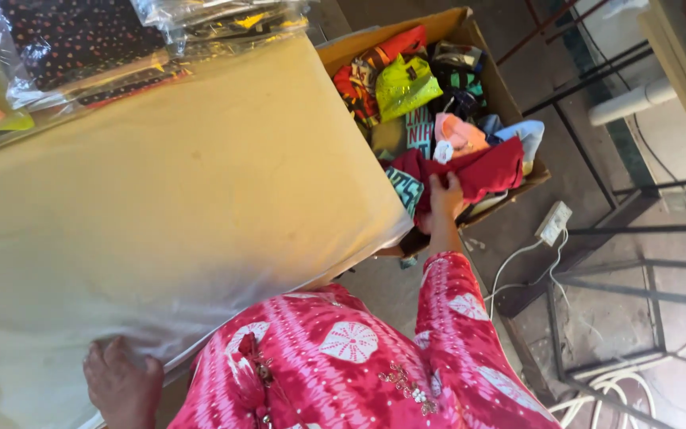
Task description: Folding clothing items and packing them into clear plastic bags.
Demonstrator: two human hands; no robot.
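At the lower left, the left hand (pixel 121 385) is laid flat and open on the near edge of the cream-covered table (pixel 168 199), nothing being gripped by it. Along the table's far edge, clear plastic bags of folded clothes (pixel 200 20) are stacked.

Further right, the right hand (pixel 445 199) is closed on the red garment (pixel 482 168), which lies at the near side of the cardboard box (pixel 470 36) on the floor just beside the table. The garment is spread over and among other pieces — a lime-green one (pixel 405 83) and a pink one (pixel 462 131) can be made out.

A snag may be judged the likeliest trouble: neighbouring pieces could be dragged up with the red cloth and spilled onto the floor, since the pile is tangled. To the right, a white power strip (pixel 554 222) and its cable lie near the box — a trailing sleeve could be caught there.
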